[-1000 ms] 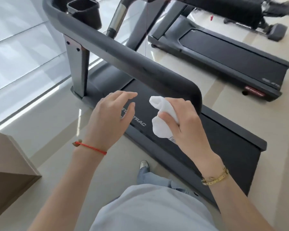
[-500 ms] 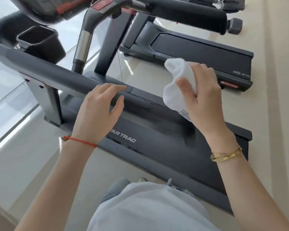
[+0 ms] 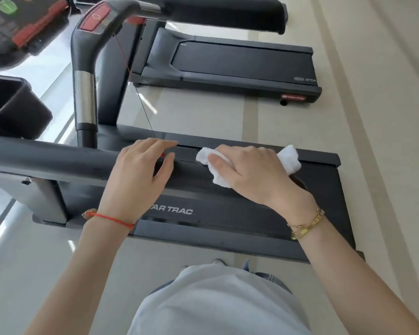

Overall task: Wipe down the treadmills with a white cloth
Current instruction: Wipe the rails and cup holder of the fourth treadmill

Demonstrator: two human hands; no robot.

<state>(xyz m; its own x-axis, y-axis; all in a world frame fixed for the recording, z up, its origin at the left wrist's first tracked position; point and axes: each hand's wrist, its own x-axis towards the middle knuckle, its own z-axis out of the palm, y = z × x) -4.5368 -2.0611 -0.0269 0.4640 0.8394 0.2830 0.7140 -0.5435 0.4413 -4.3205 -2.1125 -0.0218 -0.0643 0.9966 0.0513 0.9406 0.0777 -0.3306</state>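
Note:
The near treadmill (image 3: 228, 218) is dark grey, with a padded side handrail (image 3: 46, 160) running across the middle of the view. My right hand (image 3: 249, 175) presses a white cloth (image 3: 289, 159) flat over the rail's free end, and cloth shows on both sides of the hand. My left hand (image 3: 140, 180) rests on the same rail just to the left, fingers spread and holding nothing. A second treadmill (image 3: 240, 64) stands further back.
A console (image 3: 15, 25) and a cup holder (image 3: 10, 110) sit at the upper left. A curved upright handle (image 3: 85, 68) with a red panel rises behind the rail, and a thin safety cord (image 3: 140, 97) hangs from it. Beige floor lies between and to the right of the machines.
My right hand has come down from the air and laid the cloth on the end of the handrail. My left hand has settled on the rail. The view has tilted up.

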